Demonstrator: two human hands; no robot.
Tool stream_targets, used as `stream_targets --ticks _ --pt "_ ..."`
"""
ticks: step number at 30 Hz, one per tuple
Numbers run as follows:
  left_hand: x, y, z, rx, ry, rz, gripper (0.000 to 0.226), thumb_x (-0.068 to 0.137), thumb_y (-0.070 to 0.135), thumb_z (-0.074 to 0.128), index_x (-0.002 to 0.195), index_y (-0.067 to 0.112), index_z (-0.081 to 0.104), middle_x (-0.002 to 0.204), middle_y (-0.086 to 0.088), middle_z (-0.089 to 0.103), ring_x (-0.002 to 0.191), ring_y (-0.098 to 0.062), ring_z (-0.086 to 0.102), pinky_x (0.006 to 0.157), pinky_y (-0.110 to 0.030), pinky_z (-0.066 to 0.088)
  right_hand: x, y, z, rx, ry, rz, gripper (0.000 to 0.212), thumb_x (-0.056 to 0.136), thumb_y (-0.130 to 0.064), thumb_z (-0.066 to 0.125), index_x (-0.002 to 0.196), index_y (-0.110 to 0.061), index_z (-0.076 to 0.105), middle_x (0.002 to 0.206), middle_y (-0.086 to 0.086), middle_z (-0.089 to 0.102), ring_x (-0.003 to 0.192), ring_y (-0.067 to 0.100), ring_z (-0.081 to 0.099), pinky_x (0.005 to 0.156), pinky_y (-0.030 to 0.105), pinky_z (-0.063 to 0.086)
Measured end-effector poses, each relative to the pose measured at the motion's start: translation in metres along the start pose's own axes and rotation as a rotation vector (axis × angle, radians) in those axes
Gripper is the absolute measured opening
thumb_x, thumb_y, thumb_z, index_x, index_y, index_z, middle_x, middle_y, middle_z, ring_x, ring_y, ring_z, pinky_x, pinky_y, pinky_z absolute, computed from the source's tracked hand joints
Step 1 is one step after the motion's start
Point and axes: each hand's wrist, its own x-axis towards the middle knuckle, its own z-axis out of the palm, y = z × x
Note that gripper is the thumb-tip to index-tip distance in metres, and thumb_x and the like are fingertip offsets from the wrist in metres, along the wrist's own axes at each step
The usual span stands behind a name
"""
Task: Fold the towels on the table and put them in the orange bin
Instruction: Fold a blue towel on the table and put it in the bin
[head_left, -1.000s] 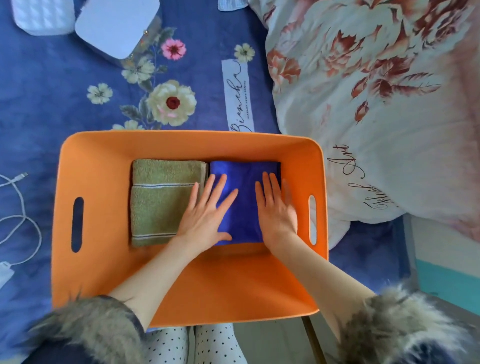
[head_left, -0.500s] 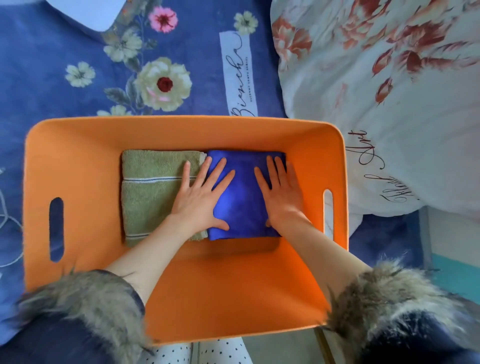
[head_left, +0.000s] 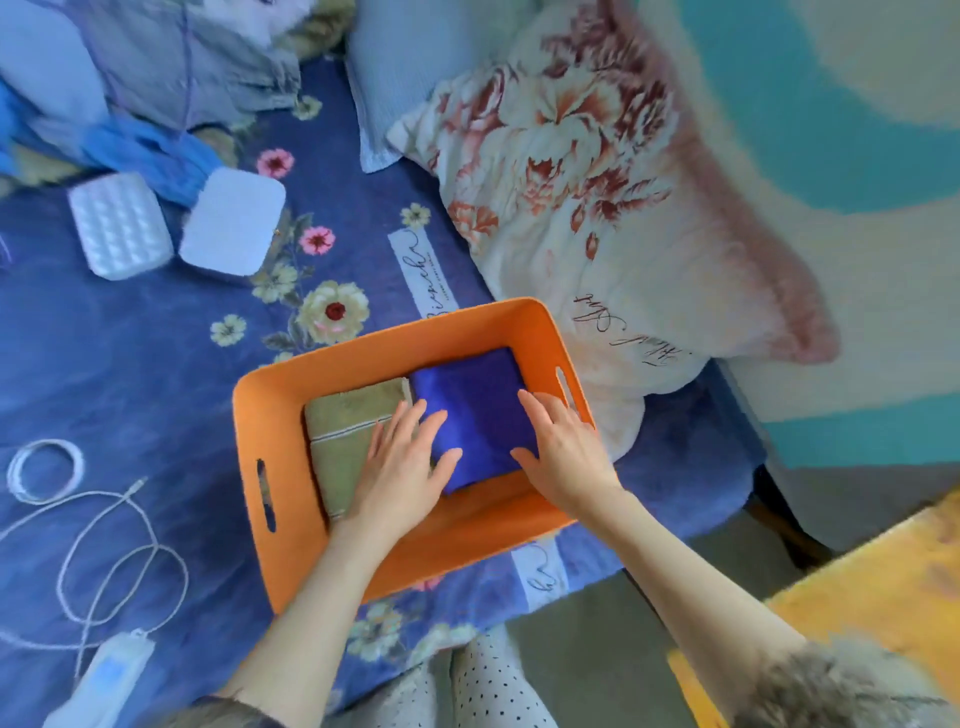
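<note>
The orange bin (head_left: 249, 415) sits on a blue floral bedspread. Inside it lie two folded towels side by side: an olive green towel (head_left: 343, 431) with a thin stripe on the left and a blue towel (head_left: 475, 405) on the right. My left hand (head_left: 405, 467) lies flat with spread fingers across the seam of the two towels. On the right part of the blue towel my right hand (head_left: 558, 452) rests flat, fingers straight, close to the bin's right wall.
A floral pillow (head_left: 597, 208) lies against the bin's right side. White cables (head_left: 104, 540) and a charger (head_left: 109, 670) are at the left. Two white boxes (head_left: 122, 226) and bunched clothes (head_left: 171, 67) lie further back. A yellow surface (head_left: 857, 597) is at lower right.
The camera has pulled back and tilted, so the bin looks smaller and turned. Both hands stay flat on the towels, with the right hand slid nearer the blue towel's right edge.
</note>
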Motion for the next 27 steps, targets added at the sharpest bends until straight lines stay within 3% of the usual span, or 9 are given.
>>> stream_targets --ticks 4,11,19,27 --pt "-0.026 0.033 -0.026 -0.082 0.018 0.149 0.050 0.094 0.032 0.050 0.140 0.014 0.040 0.150 -0.006 0.033 0.142 -0.020 0.021 0.115 -0.034 0.016 -0.065 -0.002 -0.029 0.093 0.173 0.141 0.066 0.083 -0.032 0.058 0.142 -0.026 0.030 0.141 -0.003 0.040 0.121 0.026 0.044 0.092 0.036 0.040" --pt "-0.054 0.087 -0.040 0.157 -0.168 0.539 0.051 0.097 0.037 0.042 0.144 0.020 0.032 0.153 0.001 0.026 0.144 -0.016 0.013 0.117 -0.033 0.011 -0.203 0.020 -0.031 0.175 0.407 0.506 0.068 0.091 -0.043 0.053 0.148 -0.020 0.024 0.151 0.001 0.030 0.134 0.021 0.036 0.105 0.035 0.035" --pt "-0.122 0.197 -0.002 0.272 -0.303 1.028 0.051 0.097 0.036 0.044 0.143 0.017 0.035 0.149 -0.002 0.034 0.142 -0.020 0.022 0.113 -0.032 0.018 -0.369 0.010 0.022 0.285 0.563 0.954 0.065 0.094 -0.048 0.042 0.149 -0.025 0.017 0.154 -0.002 0.023 0.139 0.016 0.027 0.109 0.034 0.026" --pt "-0.269 0.279 0.061 0.410 -0.432 1.551 0.050 0.096 0.041 0.042 0.140 0.018 0.039 0.145 0.000 0.040 0.139 -0.018 0.029 0.111 -0.035 0.026 -0.543 -0.035 0.102 0.410 0.685 1.378 0.065 0.095 -0.051 0.036 0.150 -0.026 0.011 0.157 -0.003 0.014 0.142 0.015 0.017 0.114 0.036 0.017"
